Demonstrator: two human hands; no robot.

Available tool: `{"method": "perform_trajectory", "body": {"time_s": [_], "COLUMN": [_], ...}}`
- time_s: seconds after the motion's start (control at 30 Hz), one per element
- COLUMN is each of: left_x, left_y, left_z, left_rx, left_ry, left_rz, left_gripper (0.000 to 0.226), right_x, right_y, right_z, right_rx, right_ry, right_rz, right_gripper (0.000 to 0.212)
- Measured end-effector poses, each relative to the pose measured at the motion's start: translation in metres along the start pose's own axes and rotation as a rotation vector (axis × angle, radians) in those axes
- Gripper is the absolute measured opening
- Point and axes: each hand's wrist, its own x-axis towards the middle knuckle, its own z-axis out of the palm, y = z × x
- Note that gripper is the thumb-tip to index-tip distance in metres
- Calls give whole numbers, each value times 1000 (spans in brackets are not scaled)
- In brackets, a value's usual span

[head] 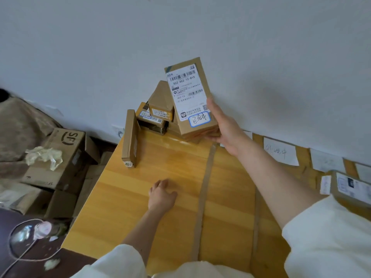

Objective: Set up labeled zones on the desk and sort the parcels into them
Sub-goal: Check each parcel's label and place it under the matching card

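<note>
Head view: right hand (224, 127) grips upright parcel (189, 97), long axis toward twelve o'clock, apparently above the stack (158, 115) at eleven; left hand (161, 194) rests loosely curled, empty, on desk (160, 157).

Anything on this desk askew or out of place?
Yes. A flat parcel stands on edge near the desk's left side, easy to tip. The stack by the wall is uneven, one box leaning. The right hand holds another parcel upright.
</note>
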Motion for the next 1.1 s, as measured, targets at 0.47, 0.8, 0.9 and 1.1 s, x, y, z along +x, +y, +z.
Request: {"method": "perform_trajectory", "body": {"time_s": [0.47,0.8,0.9,1.1], "left_x": [-37,-91,-103,-121], "left_y": [37,82,89,104], "left_z": [4,3,14,48], "left_rx": [-413,-797,-802,-809], "left_ry": [122,47,-14,-66], "left_rz": [154,349,361,319], "left_gripper": [38,22,23,23], "right_x": [-70,-105,-114,-134], "right_y": [72,119,129,154], "right_z": [-27,-54,-62,-91], "right_rx": [126,296,305,368], "right_ry": [67,109,122,165], "right_rz": [130,161,161,217], "right_gripper": [44,29,27,26]}}
